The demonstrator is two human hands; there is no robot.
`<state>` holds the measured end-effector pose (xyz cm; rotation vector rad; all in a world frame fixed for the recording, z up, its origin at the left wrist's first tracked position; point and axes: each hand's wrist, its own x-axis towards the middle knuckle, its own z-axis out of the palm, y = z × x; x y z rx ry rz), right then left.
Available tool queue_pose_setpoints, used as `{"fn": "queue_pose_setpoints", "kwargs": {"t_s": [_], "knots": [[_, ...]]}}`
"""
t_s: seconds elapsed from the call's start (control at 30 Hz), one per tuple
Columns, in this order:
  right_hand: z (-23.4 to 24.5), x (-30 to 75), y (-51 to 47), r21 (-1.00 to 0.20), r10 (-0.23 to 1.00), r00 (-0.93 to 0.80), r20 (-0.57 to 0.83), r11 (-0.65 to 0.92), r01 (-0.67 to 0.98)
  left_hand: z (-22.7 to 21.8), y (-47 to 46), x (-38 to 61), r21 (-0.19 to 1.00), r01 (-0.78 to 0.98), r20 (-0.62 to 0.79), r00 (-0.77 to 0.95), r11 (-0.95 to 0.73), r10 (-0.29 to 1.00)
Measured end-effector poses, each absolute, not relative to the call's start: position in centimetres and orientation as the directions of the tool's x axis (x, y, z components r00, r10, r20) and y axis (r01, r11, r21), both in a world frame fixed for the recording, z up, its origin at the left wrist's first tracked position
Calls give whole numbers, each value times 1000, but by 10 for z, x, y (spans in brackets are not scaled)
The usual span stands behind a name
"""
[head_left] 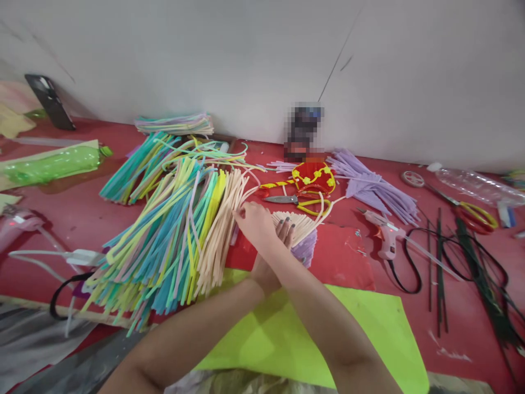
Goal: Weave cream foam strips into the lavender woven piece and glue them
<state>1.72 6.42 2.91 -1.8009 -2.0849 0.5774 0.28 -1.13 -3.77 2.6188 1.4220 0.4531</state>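
My forearms cross, the right one over the left. My left hand (284, 234) is closed on the left side of a cream and lavender pipe-cleaner piece (302, 229); its thumb is hidden. Long cream ends stick out from the piece toward the upper right. Reaching over to the left, my right hand (255, 220) has its fingertips pinched at the edge of a bundle of cream pipe cleaners (221, 230). Red-bladed-free, yellow-handled scissors (301, 202) lie just beyond the piece. Below it are a red sheet (344, 254) and a lime-green sheet (369, 323).
Multicoloured pipe cleaners (159, 246) are heaped left, lavender ones (377, 191) at the back right. A pink glue gun (385, 232) with its cord and dark green stems (439, 273) lie right. A green bottle (53, 164) and a leaning phone (50, 101) are far left.
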Motion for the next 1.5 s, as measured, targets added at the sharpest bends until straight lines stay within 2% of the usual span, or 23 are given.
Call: {"fn": "queue_pose_setpoints", "kwargs": {"t_s": [0.07, 0.27, 0.43, 0.5, 0.57, 0.67, 0.77, 0.87, 0.97, 1.07, 1.2, 1.5], "knots": [[25, 7, 65, -539, 987, -145, -74, 83, 838, -42, -9, 3, 247, 802, 221, 501, -545, 837], [14, 5, 68, -650, 989, -84, -122, -16, 760, -47, -4, 2, 213, 818, 199, 498, -533, 844], [18, 20, 66, -802, 989, -76, -125, -56, 595, -40, -5, 2, 281, 803, 190, 490, -525, 851], [23, 31, 62, -885, 990, -77, -120, -72, 461, -35, -4, 1, 324, 790, 163, 496, -521, 853], [29, 46, 56, -978, 988, -95, -125, -107, 178, -31, -3, 0, 361, 777, 137, 502, -515, 854], [34, 71, 46, -976, 987, -127, -103, -125, -181, -26, 1, 0, 440, 748, 169, 475, -498, 863], [34, 99, 37, -944, 998, -20, -65, -68, -322, -21, 2, -1, 594, 661, 246, 393, -458, 886], [28, 128, 26, -951, 996, 80, -38, -12, -310, -15, 3, -4, 773, 509, 277, 265, -378, 924], [18, 154, 16, -967, 991, 115, -64, -33, -252, -8, 4, -7, 905, 292, 279, 141, -309, 950], [7, 174, 7, -973, 982, 151, -109, -75, -219, -4, 8, -8, 984, 88, 156, 21, -158, 987], [-3, 188, 1, -968, 970, 190, -152, -107, -228, -10, 16, -6, 990, -134, -57, -69, 48, 996], [-6, 181, -7, -974, 981, 132, -142, -114, -197, -14, 16, -1, 972, -206, -107, 44, 114, 993]]}}
